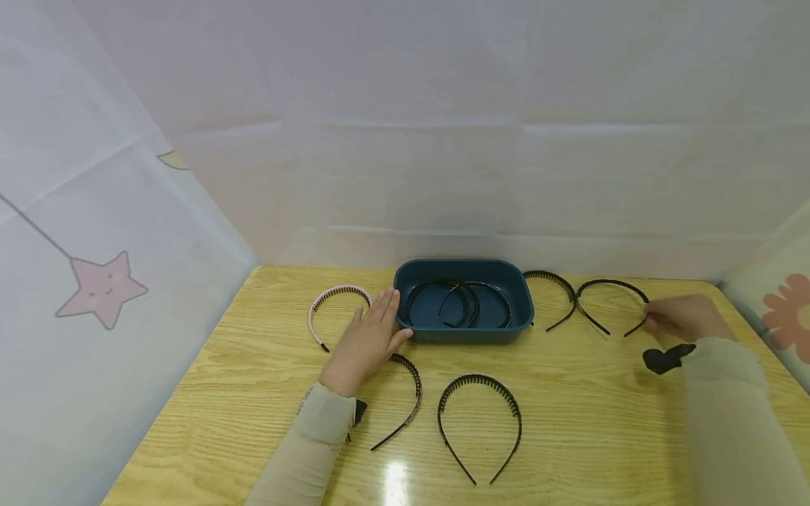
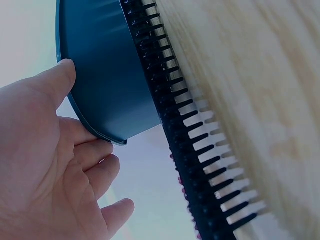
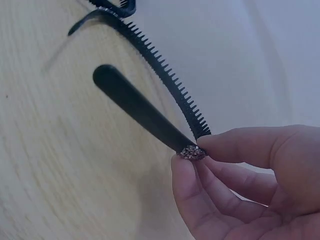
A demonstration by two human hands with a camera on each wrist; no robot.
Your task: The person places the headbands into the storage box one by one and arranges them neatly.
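My right hand (image 1: 690, 316) pinches one side of a black toothed headband (image 1: 612, 282) at the table's right. In the right wrist view, thumb and fingertips hold that headband (image 3: 135, 110) at a sparkly patch near its end. My left hand (image 1: 367, 344) rests against the left end of a dark blue plastic box (image 1: 468, 337), its fingers straight along the wall and thumb at the near corner. Inside the box lie several black headbands (image 1: 468, 286). A toothed black headband (image 2: 170, 115) crosses the left wrist view close up, apart from the fingers.
Another black headband (image 1: 549, 273) lies right of the box, touching the held one. A pink headband (image 1: 342, 289) lies left of it. Nearer are two black headbands, one (image 1: 414, 379) partly under the left arm, one (image 1: 479, 379) centred. A pale cloth (image 1: 443, 176) stands behind the wooden table.
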